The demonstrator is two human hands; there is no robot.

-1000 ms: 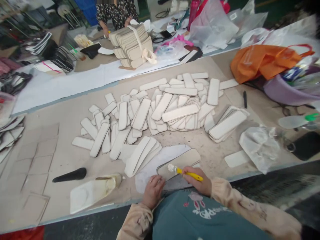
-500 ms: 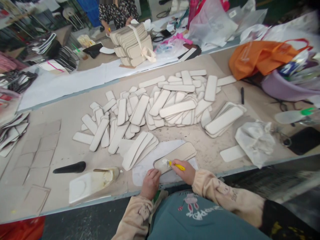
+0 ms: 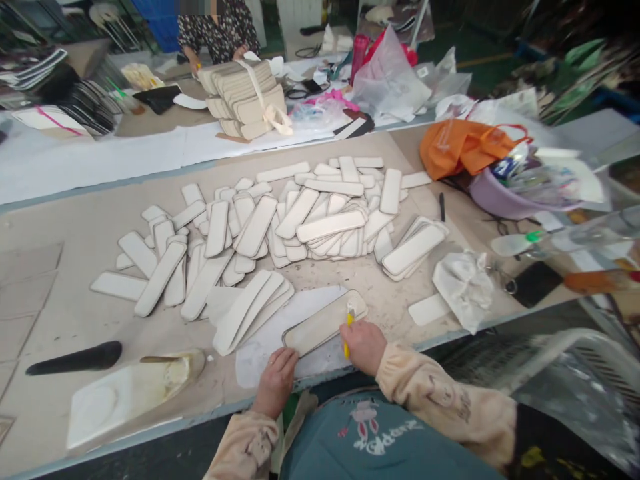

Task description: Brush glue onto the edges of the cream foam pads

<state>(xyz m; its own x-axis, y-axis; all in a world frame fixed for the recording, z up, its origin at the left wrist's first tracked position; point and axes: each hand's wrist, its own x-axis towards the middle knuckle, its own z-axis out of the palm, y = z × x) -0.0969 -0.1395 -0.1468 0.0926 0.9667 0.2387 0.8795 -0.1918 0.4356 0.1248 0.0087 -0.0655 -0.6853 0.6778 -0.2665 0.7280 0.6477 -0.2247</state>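
My right hand [image 3: 366, 345] is closed round a yellow-handled brush [image 3: 349, 333]. The brush's tip, with white paste on it, touches the far right end of a long beige strip with rounded corners [image 3: 320, 325]. At the near left end of this strip my left hand [image 3: 276, 379] grips the edge with its fingers together; the thumb is hidden. Beneath the strip lies a white sheet [image 3: 255, 363]. Left of the hands, a cut-open white plastic bottle [image 3: 107, 403] holds pale paste and a brown stick.
A big pile of similar strips [image 3: 280, 227] spreads beyond my hands, with a small fanned stack [image 3: 245, 313] nearer. A black tapered object [image 3: 74, 359] lies left. Rightward are a white cloth bundle [image 3: 465, 287], a purple basin [image 3: 520, 200] and an orange bag [image 3: 457, 150]. Another person works across the table.
My right hand has turned the brush more upright, and its tip has gone from the strip's left part to its far right end. My left hand keeps to the near end. The view has shifted right.
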